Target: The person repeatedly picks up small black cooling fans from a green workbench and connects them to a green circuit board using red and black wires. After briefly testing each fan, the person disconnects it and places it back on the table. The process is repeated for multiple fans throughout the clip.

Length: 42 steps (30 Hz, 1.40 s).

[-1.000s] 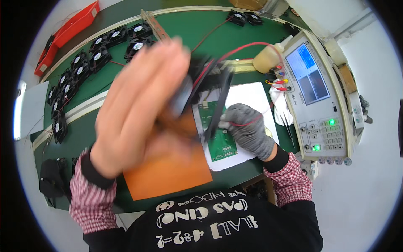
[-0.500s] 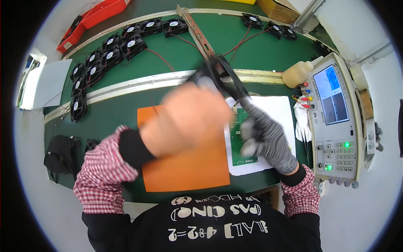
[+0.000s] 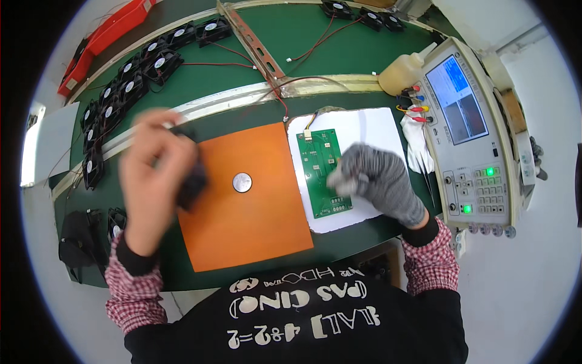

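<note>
My bare left hand (image 3: 154, 173) is over the left edge of the orange mat (image 3: 254, 236). Its fingers curl around a black fan (image 3: 194, 179), both smeared by motion. A grey knit glove covers my right hand (image 3: 376, 182), whose fingers are bent together above the green circuit board (image 3: 318, 194). Whether anything lies inside that grip is hidden. The board rests on a white sheet (image 3: 388, 130), with a white plug and short wires at its top end. A round silver disc (image 3: 242, 182) lies on the mat.
Black fans (image 3: 130, 88) line the back left, and others (image 3: 370, 19) the back right. A slotted metal strip (image 3: 251, 42) crosses the bench. On the right stand a yellowish bottle (image 3: 400, 73), a white glove (image 3: 417, 145), tweezers (image 3: 429, 185) and a test instrument (image 3: 479, 133).
My hands have parted: the left swung left with the black fan, the right drew back and closed over the board. The silver disc on the mat is now uncovered. The view shifted slightly.
</note>
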Each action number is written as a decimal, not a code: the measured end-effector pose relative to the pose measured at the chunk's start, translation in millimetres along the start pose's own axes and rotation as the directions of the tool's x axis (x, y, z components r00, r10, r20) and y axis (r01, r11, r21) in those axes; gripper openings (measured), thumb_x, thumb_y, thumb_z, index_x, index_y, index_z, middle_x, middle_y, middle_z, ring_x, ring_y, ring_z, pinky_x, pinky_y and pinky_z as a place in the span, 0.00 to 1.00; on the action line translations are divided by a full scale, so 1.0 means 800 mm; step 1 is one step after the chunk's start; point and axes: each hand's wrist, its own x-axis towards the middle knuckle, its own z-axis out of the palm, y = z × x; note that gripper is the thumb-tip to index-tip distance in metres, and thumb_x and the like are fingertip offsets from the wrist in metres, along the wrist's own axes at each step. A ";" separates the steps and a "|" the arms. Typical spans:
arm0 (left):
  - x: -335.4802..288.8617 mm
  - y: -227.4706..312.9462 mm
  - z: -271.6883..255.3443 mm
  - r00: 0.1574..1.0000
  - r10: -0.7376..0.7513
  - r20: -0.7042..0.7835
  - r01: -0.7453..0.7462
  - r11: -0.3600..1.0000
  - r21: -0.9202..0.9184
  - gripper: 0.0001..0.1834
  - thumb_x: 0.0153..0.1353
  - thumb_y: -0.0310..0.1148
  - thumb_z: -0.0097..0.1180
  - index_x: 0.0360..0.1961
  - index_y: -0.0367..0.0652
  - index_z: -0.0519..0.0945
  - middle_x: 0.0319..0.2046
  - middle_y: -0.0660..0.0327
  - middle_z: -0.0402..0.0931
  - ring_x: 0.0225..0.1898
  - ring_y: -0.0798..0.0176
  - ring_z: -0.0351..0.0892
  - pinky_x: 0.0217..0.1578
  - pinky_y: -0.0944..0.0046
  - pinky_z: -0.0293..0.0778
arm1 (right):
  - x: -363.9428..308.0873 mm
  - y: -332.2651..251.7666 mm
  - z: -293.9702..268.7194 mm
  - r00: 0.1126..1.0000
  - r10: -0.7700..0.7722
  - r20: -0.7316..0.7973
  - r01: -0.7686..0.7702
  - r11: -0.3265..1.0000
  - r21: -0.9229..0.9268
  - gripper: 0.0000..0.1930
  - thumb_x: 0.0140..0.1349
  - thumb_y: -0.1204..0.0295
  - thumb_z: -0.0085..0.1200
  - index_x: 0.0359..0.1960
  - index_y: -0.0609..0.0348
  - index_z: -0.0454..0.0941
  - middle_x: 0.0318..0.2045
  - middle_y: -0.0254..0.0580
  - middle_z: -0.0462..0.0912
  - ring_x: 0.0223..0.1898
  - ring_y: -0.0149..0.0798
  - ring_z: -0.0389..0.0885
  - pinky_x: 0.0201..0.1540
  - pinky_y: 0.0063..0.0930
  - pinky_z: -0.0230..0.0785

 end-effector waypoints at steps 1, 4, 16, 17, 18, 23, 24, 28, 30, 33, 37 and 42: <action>-0.020 0.008 0.020 0.993 -0.091 0.069 0.093 0.995 -0.021 0.09 0.59 0.29 0.56 0.25 0.36 0.74 0.43 0.58 0.71 0.39 0.66 0.70 0.41 0.68 0.67 | 0.009 0.012 0.004 0.996 -0.014 -0.085 0.018 0.999 0.049 0.08 0.58 0.78 0.63 0.40 0.61 0.83 0.38 0.38 0.84 0.40 0.31 0.82 0.47 0.26 0.75; -0.046 -0.006 0.052 0.972 -0.047 0.231 0.003 0.982 0.187 0.08 0.57 0.28 0.61 0.33 0.37 0.75 0.42 0.54 0.68 0.44 0.56 0.70 0.46 0.63 0.67 | 0.021 0.029 0.013 0.982 0.098 -0.160 -0.087 0.994 0.071 0.11 0.59 0.81 0.59 0.45 0.62 0.81 0.37 0.36 0.84 0.41 0.29 0.81 0.48 0.25 0.74; -0.045 -0.004 0.068 0.930 0.140 0.339 -0.276 0.877 0.394 0.53 0.39 0.52 0.74 0.62 0.33 0.64 0.50 0.48 0.70 0.52 0.45 0.68 0.52 0.50 0.65 | 0.027 0.040 0.013 0.958 -0.287 -0.010 0.216 0.745 -0.631 0.17 0.52 0.81 0.60 0.46 0.56 0.81 0.30 0.40 0.79 0.36 0.46 0.78 0.40 0.38 0.74; -0.044 -0.005 0.068 0.925 0.137 0.354 -0.268 0.895 0.356 0.52 0.39 0.49 0.74 0.62 0.33 0.65 0.50 0.48 0.70 0.51 0.45 0.69 0.52 0.49 0.65 | 0.025 0.042 0.012 0.973 -0.228 -0.040 0.158 0.780 -0.606 0.17 0.52 0.81 0.61 0.45 0.56 0.81 0.30 0.39 0.79 0.37 0.46 0.78 0.41 0.37 0.74; -0.042 -0.008 0.069 0.918 0.137 0.371 -0.263 0.913 0.313 0.50 0.39 0.47 0.73 0.62 0.33 0.65 0.49 0.48 0.71 0.50 0.45 0.69 0.52 0.49 0.65 | 0.024 0.043 0.012 0.977 -0.200 -0.075 0.134 0.846 -0.516 0.16 0.52 0.81 0.61 0.44 0.56 0.82 0.31 0.39 0.79 0.38 0.45 0.79 0.42 0.36 0.74; -0.039 -0.002 0.062 0.889 0.333 0.314 -0.423 0.859 0.288 0.46 0.37 0.37 0.70 0.61 0.32 0.68 0.49 0.48 0.73 0.48 0.44 0.72 0.53 0.50 0.65 | 0.024 0.042 0.012 0.964 -0.234 -0.128 0.155 0.882 -0.446 0.12 0.51 0.81 0.62 0.38 0.57 0.84 0.36 0.39 0.79 0.43 0.42 0.79 0.47 0.31 0.75; -0.040 0.000 0.060 0.885 0.348 0.308 -0.435 0.854 0.286 0.46 0.37 0.37 0.70 0.61 0.32 0.68 0.49 0.48 0.73 0.49 0.44 0.72 0.53 0.50 0.65 | 0.024 0.047 0.014 0.968 -0.202 -0.150 0.126 0.905 -0.405 0.10 0.50 0.81 0.63 0.35 0.57 0.84 0.37 0.40 0.78 0.43 0.42 0.79 0.48 0.31 0.74; -0.041 -0.006 0.061 0.890 0.311 0.334 -0.386 0.904 0.185 0.47 0.37 0.37 0.71 0.61 0.33 0.68 0.50 0.49 0.73 0.49 0.44 0.72 0.53 0.50 0.65 | 0.023 0.044 0.012 0.969 -0.206 -0.134 0.132 0.896 -0.424 0.10 0.49 0.81 0.63 0.35 0.57 0.83 0.36 0.39 0.78 0.42 0.41 0.79 0.47 0.32 0.74; -0.041 -0.010 0.060 0.896 0.231 0.378 -0.325 0.922 0.208 0.47 0.37 0.38 0.72 0.61 0.33 0.68 0.50 0.49 0.72 0.49 0.45 0.72 0.53 0.50 0.65 | 0.023 0.045 0.012 0.971 -0.202 -0.129 0.129 0.895 -0.426 0.10 0.49 0.81 0.63 0.35 0.57 0.83 0.35 0.39 0.78 0.41 0.41 0.79 0.46 0.32 0.74; -0.044 -0.013 0.060 0.909 0.143 0.392 -0.249 0.939 0.237 0.47 0.38 0.42 0.73 0.61 0.34 0.68 0.51 0.50 0.72 0.50 0.45 0.71 0.52 0.51 0.65 | 0.023 0.046 0.013 0.970 -0.203 -0.132 0.132 0.900 -0.416 0.10 0.49 0.81 0.63 0.35 0.57 0.83 0.34 0.39 0.78 0.40 0.42 0.79 0.46 0.33 0.74; -0.047 -0.002 0.055 0.878 0.334 0.342 -0.445 0.833 0.329 0.47 0.41 0.49 0.73 0.60 0.34 0.70 0.50 0.50 0.73 0.49 0.46 0.72 0.51 0.52 0.66 | 0.019 0.061 0.012 0.963 -0.228 -0.141 0.158 0.907 -0.390 0.11 0.50 0.81 0.63 0.36 0.56 0.83 0.35 0.39 0.79 0.42 0.43 0.79 0.47 0.34 0.73; -0.070 0.074 0.019 0.925 0.360 0.122 -0.318 0.908 -0.274 0.20 0.53 0.27 0.64 0.47 0.33 0.75 0.35 0.51 0.80 0.35 0.54 0.78 0.36 0.58 0.71 | 0.023 0.051 0.012 0.965 -0.229 -0.126 0.162 0.902 -0.400 0.10 0.50 0.80 0.64 0.35 0.57 0.82 0.37 0.41 0.79 0.43 0.46 0.78 0.49 0.36 0.72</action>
